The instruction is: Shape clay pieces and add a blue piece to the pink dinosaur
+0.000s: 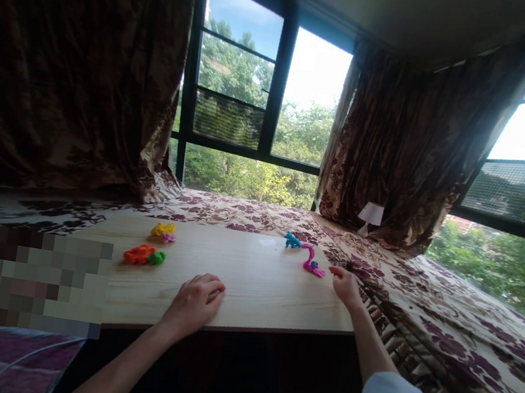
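My left hand [196,300] rests on the wooden tabletop [248,287] near its front edge, fingers curled in. A small greyish patch shows by its thumb; I cannot make out what it is. At the right edge of the board is my right hand [346,287], its fingers drawn together and pointing left. Just beyond its fingertips lies a bent pink strand [311,260] of soft-looking material, with a small dark blue bit [314,265] on it. A blue lumpy figure [292,240] touches the strand's far end.
On the board's left lie yellow [163,229] and pink [168,237] lumps, and orange [138,254] and green [156,258] lumps. A small white lamp [371,215] stands on the flowered cloth [426,295] beyond. Left of the board, an area is blurred into blocks.
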Tool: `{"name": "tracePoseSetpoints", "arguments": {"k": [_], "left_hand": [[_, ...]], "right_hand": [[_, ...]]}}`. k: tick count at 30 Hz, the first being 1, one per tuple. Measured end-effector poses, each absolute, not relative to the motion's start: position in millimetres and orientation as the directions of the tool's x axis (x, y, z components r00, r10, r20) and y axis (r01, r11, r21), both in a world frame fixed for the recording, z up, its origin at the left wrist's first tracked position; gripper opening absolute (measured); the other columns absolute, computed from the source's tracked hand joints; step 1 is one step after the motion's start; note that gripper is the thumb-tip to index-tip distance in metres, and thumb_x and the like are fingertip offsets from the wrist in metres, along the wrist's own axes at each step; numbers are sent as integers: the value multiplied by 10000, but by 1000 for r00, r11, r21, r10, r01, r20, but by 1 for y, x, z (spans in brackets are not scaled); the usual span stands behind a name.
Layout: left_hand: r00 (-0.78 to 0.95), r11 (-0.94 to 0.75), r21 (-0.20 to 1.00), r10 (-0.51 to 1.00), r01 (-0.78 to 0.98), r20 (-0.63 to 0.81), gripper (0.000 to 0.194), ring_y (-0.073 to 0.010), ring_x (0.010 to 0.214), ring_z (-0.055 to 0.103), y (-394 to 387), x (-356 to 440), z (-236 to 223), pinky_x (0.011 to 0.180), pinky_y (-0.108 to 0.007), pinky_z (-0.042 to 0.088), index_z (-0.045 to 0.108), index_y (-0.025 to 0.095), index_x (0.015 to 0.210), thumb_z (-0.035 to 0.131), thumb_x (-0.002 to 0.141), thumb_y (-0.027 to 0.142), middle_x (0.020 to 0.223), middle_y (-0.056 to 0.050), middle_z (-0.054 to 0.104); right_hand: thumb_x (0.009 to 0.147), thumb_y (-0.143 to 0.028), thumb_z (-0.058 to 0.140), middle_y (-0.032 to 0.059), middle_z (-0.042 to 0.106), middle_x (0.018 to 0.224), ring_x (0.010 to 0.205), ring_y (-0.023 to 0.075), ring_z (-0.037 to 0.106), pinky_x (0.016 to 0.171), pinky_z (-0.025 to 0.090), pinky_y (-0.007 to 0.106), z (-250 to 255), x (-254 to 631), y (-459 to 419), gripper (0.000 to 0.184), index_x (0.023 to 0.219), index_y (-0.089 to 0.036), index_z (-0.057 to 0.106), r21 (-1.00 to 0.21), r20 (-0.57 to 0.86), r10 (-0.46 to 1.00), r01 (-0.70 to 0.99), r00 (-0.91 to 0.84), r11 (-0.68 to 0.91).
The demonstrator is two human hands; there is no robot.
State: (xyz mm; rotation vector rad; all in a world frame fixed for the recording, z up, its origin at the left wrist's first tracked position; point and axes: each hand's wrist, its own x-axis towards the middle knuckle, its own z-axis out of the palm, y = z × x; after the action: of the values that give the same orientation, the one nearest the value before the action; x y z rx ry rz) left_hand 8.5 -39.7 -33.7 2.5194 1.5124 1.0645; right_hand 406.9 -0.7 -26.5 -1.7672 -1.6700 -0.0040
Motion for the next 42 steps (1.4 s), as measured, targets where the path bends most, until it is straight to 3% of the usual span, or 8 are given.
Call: {"name": "tracePoseSetpoints", "arguments": {"k": [9, 28, 32, 37, 42], "left_hand": [[286, -522, 347, 788, 779, 544, 177, -190, 890, 553, -43, 9, -30, 833, -316, 401, 639, 244, 806, 464, 778, 236, 910, -25, 633], [289, -513, 342, 798, 788, 529, 136, -181, 904, 553, -45, 8, -29, 834, -339, 403, 625, 215, 799, 489, 802, 210, 904, -33, 624], [280, -493, 309, 798, 813, 534, 183, -172, 913, 559, -50, 7, -33, 824, -398, 438, 589, 157, 920, 504, 836, 295, 987, -45, 603], [250, -447, 246, 790, 860, 559, 197, -154, 959, 546, -54, -1, -33, 854, -357, 448, 593, 238, 974, 443, 870, 308, 1134, -67, 562], [147, -336, 248, 813, 909, 563, 256, -193, 999, 541, -37, -67, -10, 855, -423, 447, 549, 188, 1068, 485, 850, 306, 1153, -72, 548]], "right_hand": [[886, -284, 491, 53, 583, 1077, 948, 172, 563, 837, 457, 384, -60, 328, -41, 174, 981, -176, 590, -399, 513, 858, 892, 24, 213], [884, -292, 494, 46, 600, 1043, 926, 163, 570, 833, 453, 375, -62, 325, -43, 170, 931, -170, 602, -363, 533, 845, 915, 49, 175], [865, -283, 512, 44, 617, 1030, 932, 166, 574, 849, 440, 372, -65, 325, -44, 156, 879, -169, 618, -374, 544, 838, 905, 37, 203], [778, -280, 467, 50, 653, 990, 892, 216, 618, 816, 471, 333, -74, 331, -37, 210, 790, -264, 676, -391, 559, 828, 891, 31, 231], [738, -324, 446, 42, 655, 1002, 905, 234, 619, 812, 470, 340, -82, 338, -30, 242, 784, -289, 681, -392, 552, 833, 892, 32, 226]]}}
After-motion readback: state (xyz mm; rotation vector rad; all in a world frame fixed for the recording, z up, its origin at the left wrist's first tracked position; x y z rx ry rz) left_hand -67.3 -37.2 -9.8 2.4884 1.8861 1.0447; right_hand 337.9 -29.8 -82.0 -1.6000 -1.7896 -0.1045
